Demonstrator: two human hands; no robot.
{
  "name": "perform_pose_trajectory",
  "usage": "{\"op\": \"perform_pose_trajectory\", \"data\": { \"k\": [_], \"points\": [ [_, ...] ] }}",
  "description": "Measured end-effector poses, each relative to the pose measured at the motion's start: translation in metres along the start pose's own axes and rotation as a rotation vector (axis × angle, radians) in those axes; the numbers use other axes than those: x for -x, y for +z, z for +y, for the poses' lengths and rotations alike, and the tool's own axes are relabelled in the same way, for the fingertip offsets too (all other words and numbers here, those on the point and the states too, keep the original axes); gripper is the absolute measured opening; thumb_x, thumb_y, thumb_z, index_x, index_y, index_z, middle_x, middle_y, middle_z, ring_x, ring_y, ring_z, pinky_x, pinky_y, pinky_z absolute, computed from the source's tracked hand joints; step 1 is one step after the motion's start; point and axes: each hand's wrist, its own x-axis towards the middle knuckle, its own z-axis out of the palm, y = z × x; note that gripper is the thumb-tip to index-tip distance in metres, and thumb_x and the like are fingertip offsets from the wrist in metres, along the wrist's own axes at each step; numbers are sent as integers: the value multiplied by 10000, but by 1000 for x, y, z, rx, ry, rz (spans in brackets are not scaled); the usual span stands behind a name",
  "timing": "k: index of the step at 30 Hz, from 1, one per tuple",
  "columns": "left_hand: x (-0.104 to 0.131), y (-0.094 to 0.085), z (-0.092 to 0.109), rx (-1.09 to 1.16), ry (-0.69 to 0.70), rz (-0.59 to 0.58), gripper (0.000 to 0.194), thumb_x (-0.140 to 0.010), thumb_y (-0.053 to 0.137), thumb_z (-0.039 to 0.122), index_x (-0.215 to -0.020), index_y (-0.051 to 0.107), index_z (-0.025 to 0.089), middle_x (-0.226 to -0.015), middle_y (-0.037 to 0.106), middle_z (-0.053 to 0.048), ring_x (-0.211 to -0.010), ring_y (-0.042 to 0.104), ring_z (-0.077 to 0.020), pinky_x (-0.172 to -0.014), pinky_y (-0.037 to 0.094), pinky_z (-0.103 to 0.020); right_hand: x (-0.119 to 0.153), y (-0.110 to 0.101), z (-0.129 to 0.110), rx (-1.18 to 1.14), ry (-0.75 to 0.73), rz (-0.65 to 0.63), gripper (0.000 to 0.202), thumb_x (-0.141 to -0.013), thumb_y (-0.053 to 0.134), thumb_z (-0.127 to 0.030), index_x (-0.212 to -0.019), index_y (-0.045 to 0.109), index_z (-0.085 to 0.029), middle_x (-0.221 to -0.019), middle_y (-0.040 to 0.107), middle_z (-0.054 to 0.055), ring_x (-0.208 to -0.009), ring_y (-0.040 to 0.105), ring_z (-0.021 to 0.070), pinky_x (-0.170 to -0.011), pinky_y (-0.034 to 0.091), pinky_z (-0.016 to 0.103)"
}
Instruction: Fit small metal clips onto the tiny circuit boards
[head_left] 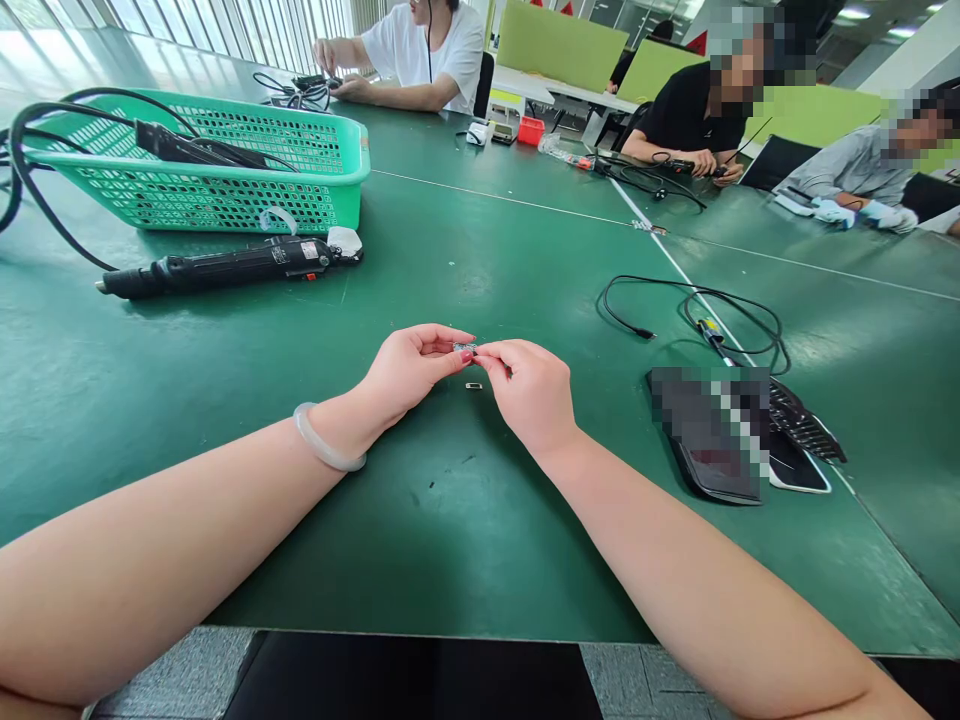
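My left hand (pixel 414 366) pinches a small greyish part (pixel 464 348), perhaps a little circuit board, between thumb and fingers. At its right end, my right hand (pixel 531 385) touches the same part with thumb and forefinger pressed together. Both hands meet just above the green table (pixel 420 540), and the fingertips cover much of the part. Below the fingertips, a tiny metallic rectangular piece (pixel 473 386) lies flat on the table.
A green basket (pixel 300 190) holding black tools and cables stands at the back left, a black electric screwdriver (pixel 225 268) in front. At right lie a black pouch (pixel 705 470), a phone (pixel 799 470) and a cable (pixel 667 281). Several people sit across the table.
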Motion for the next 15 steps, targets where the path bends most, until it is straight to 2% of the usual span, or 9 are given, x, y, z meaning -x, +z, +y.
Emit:
{"op": "perform_pose_trajectory", "data": {
  "k": [7,12,15],
  "points": [
    [0,0,1,-24,9,6,273,-704,767,251,-940,703,131,-893,732,-55,-842,668,-140,-900,501,-342,0,-1,2,22,-35,-15,197,-910,545,-202,-835,725,-175,-832,756,42,-780,686,170,-728,545,299],
    [2,1,3,-138,12,-14,276,-715,756,249,-961,705,134,-897,740,-66,-848,676,-160,-883,508,-351,0,-1,4,6,-43,-7,171,-897,571,-209,-809,717,-190,-816,745,37,-774,670,171,-734,537,302],
    [2,1,2,-126,24,-39,264,-737,741,261,-971,706,143,-901,741,-58,-845,674,-152,-874,512,-338,0,-3,3,-31,-36,-8,144,-887,597,-226,-797,706,-197,-810,739,29,-778,662,167,-738,529,296]
  ]
}}
